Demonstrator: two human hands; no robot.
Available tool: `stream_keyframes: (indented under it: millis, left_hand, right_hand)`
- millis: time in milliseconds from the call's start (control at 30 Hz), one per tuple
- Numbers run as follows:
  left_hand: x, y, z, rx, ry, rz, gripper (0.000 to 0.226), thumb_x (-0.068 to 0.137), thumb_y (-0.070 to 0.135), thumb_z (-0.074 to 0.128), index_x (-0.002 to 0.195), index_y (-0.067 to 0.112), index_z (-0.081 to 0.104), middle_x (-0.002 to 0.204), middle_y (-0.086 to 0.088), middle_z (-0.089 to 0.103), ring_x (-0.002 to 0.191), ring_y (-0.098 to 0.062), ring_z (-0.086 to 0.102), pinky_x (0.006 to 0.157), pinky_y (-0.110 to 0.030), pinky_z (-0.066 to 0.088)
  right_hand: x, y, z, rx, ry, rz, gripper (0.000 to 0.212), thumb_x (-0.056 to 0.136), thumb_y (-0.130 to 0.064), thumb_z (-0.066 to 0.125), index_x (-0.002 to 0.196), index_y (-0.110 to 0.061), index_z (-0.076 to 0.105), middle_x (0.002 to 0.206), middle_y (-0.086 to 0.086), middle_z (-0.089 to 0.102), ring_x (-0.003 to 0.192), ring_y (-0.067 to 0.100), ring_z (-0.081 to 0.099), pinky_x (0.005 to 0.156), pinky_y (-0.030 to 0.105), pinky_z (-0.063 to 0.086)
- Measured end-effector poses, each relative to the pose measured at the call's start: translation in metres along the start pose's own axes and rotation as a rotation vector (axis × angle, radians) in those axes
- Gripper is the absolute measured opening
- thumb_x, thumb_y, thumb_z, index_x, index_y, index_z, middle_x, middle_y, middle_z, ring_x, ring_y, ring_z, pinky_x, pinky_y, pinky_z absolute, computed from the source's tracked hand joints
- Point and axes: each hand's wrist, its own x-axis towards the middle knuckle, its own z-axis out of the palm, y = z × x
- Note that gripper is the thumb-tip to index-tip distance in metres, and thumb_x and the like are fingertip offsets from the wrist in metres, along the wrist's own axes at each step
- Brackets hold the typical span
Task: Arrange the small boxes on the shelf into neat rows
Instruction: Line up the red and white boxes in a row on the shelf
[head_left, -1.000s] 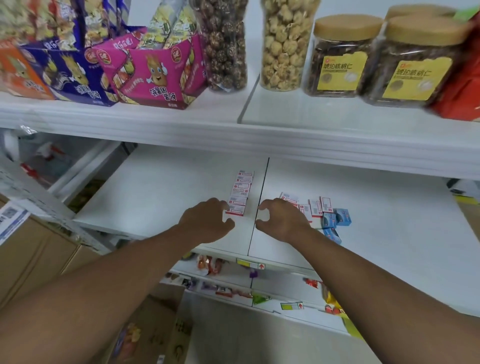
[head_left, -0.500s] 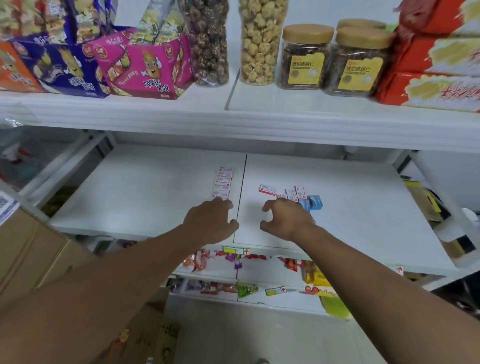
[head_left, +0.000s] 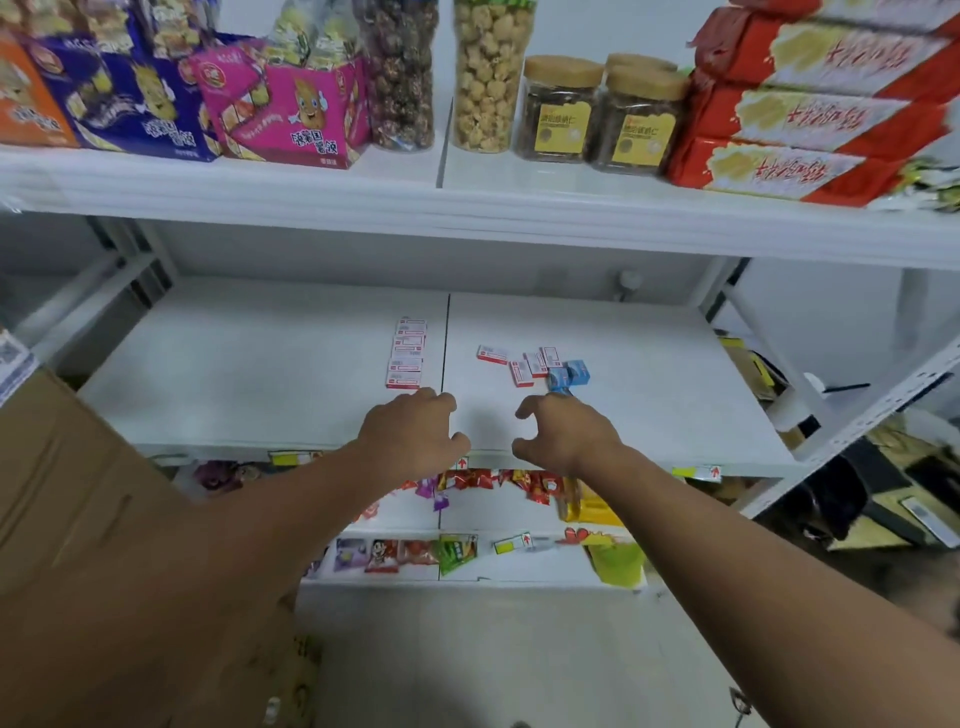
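Head view: at the far left a brown cardboard carton (head_left: 62, 483) is seen beside the white middle shelf (head_left: 249, 374). On the upper shelf (head_left: 467, 208), from left to right, a purple snack box (head_left: 130, 114), a pink snack box (head_left: 291, 114), two tall clear jars of popcorn (head_left: 488, 78), two cork-lidded jars (head_left: 561, 109) and stacked red biscuit packs (head_left: 810, 119) are lined up. On the middle shelf, a neat column of red-and-white small boxes (head_left: 407, 353) is laid just left of the seam between the shelf panels. The left hand (head_left: 413, 434) is held palm down just in front of that column, its fingers loosely curled and nothing gripped; whether the fingertips touch the nearest box cannot be told. Across the seam, the right hand (head_left: 563, 434) is held over the shelf front, thumb and fingers curved apart in an open claw, with nothing pinched. Behind it, a loose cluster of red-and-white boxes (head_left: 522, 364) is scattered at odd angles, with two blue boxes (head_left: 569, 375) at the right end, just beyond the right fingertips. Below the hands, candy packets (head_left: 488, 480) are seen on the lower shelves.
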Motion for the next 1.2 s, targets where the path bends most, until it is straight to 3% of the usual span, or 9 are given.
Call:
stream_keyframes:
  millis: [300, 467, 733, 1000, 1200]
  left_hand:
    - [-0.020, 0.056, -0.017, 0.029, 0.040, 0.021, 0.061, 0.096, 0.057, 0.051, 0.151, 0.029, 0.049, 0.150, 0.004, 0.056, 0.123, -0.024, 0.063, 0.094, -0.041, 0.052]
    - [-0.027, 0.093, -0.018, 0.042, 0.046, -0.016, 0.061, 0.096, 0.055, 0.050, 0.151, 0.029, 0.048, 0.151, 0.003, 0.056, 0.128, -0.024, 0.060, 0.097, -0.043, 0.051]
    - [-0.042, 0.160, 0.018, 0.086, 0.034, -0.101, 0.062, 0.094, 0.057, 0.048, 0.151, 0.030, 0.048, 0.145, 0.003, 0.058, 0.123, -0.023, 0.062, 0.094, -0.045, 0.052]
    - [-0.052, 0.198, 0.026, 0.084, 0.031, -0.135, 0.061, 0.094, 0.055, 0.050, 0.150, 0.029, 0.050, 0.141, 0.002, 0.059, 0.120, -0.025, 0.062, 0.095, -0.046, 0.051]
    - [-0.035, 0.186, 0.024, 0.101, 0.044, -0.106, 0.063, 0.094, 0.055, 0.050, 0.151, 0.029, 0.048, 0.142, 0.002, 0.059, 0.121, -0.024, 0.062, 0.096, -0.045, 0.053]
  right_hand:
    - [-0.031, 0.039, -0.031, -0.031, -0.013, 0.008, 0.053, 0.086, -0.052, 0.068, 0.135, -0.033, 0.062, 0.133, -0.004, 0.066, 0.111, 0.019, 0.063, 0.087, 0.039, 0.057]
    - [-0.047, 0.074, -0.041, -0.028, -0.013, -0.033, 0.054, 0.086, -0.051, 0.068, 0.137, -0.033, 0.062, 0.136, -0.001, 0.065, 0.112, 0.021, 0.063, 0.077, 0.033, 0.049]
    - [-0.074, 0.149, -0.048, -0.030, -0.079, -0.097, 0.057, 0.089, -0.050, 0.069, 0.143, -0.034, 0.059, 0.144, -0.002, 0.061, 0.125, 0.022, 0.059, 0.099, 0.042, 0.054]
    - [-0.089, 0.172, -0.051, -0.029, -0.090, -0.151, 0.059, 0.089, -0.049, 0.067, 0.145, -0.035, 0.055, 0.147, -0.002, 0.058, 0.129, 0.022, 0.056, 0.101, 0.043, 0.052]
    - [-0.074, 0.163, -0.049, -0.031, -0.073, -0.131, 0.060, 0.088, -0.049, 0.069, 0.144, -0.035, 0.055, 0.146, -0.003, 0.058, 0.129, 0.022, 0.056, 0.098, 0.041, 0.052]
